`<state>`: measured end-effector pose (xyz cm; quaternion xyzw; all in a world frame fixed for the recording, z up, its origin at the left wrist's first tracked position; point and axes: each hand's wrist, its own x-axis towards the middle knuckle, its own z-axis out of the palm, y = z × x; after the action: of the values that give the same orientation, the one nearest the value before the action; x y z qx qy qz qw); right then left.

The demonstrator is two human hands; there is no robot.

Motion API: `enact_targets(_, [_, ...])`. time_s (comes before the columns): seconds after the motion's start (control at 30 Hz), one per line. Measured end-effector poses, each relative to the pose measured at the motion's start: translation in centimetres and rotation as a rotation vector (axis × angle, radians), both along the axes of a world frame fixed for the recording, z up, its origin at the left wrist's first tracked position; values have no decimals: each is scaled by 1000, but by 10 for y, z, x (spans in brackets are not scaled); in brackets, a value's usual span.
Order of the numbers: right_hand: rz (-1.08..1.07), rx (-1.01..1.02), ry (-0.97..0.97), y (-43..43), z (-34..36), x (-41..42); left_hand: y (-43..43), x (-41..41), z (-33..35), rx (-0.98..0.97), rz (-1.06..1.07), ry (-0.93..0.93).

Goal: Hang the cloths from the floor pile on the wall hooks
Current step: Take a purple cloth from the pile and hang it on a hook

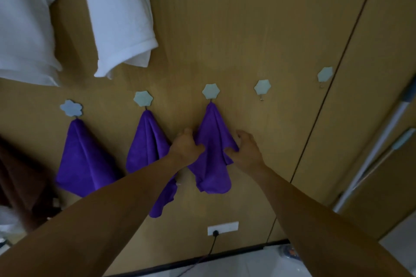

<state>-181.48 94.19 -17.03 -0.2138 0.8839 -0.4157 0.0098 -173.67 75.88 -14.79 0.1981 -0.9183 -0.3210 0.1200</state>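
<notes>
Hanging from the middle flower-shaped hook (211,91) on the wood-panel wall (258,29): purple cloth (212,123), soft microfibre look, pinched to a point at the hook, fanning out into loose folds, rounded bottom edge hanging free. Both hands are on it about halfway down. Left hand (185,145) grips the cloth's left edge, fingers curled behind the fabric, thumb on the front. Right hand (245,148) is at the cloth's right corner, thumb pinching the fabric, other fingers curled just above and off to the right. Cloth sits between the two hands, forearms reaching up from below. Two more purple cloths, left one (83,157) and second one (146,141), hang from their own hooks to the left; left forearm crosses the second one's lower part. Two bare hooks (262,87) sit to the right. White towels (119,18) hang above left
</notes>
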Motion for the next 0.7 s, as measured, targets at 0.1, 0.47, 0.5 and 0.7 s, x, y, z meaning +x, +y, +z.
enact_targets(0.1, [-49,54,13,20,-1,28,5,17,0,-91,-56,-26])
enact_targets(0.47, [-255,252,-49,76,-22,205,34,142,-41,-277,-344,-109])
enact_targets(0.5, [-265,265,-72,81,-28,226,41,157,-47,-277,-379,-118])
enact_targets(0.7, [-357,465,-218,151,-63,342,105,235,-91,-303,-633,-289])
